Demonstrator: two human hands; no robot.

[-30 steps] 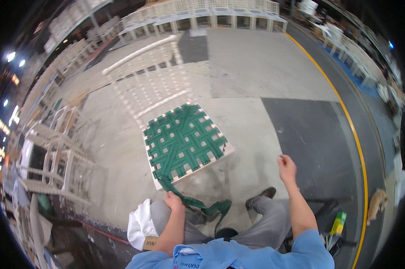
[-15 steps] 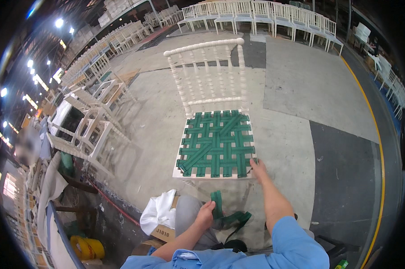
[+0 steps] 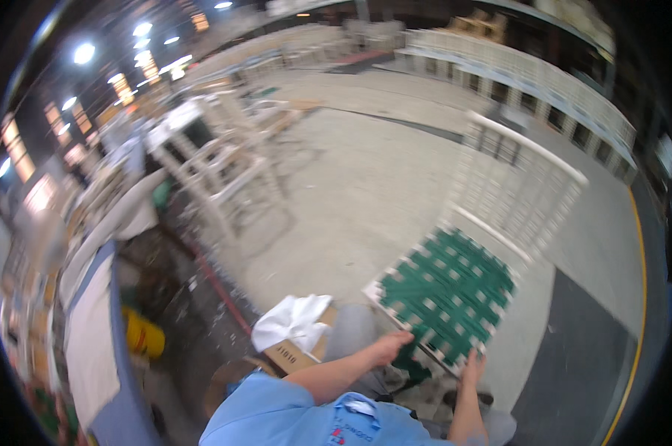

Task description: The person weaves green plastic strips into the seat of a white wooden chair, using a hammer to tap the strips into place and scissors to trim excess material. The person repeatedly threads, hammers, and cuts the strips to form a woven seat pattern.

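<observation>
A white chair [image 3: 455, 217] with a spindle back stands before me, turned at an angle. Green webbing straps [image 3: 447, 290] criss-cross its seat frame. At the front edge of the seat, my left hand [image 3: 392, 348] is closed in a pinch on a loose green webbing strap [image 3: 412, 372], which hangs down beside it; motion blur softens the fingertips. My right hand [image 3: 470, 367] grips the seat frame at its near right corner, with the fingers up against the edge.
White unfinished chair frames [image 3: 228, 167] stand to the left. A long row of white chairs [image 3: 529, 70] runs along the back right. A cardboard box [image 3: 290, 355] with white cloth [image 3: 291, 320] sits by my leg. A yellow bucket [image 3: 144, 334] is at lower left.
The view has swung left, so the chair now appears further right and tilted. My left hand has come up to the seat's front edge; my right hand stays at the corner.
</observation>
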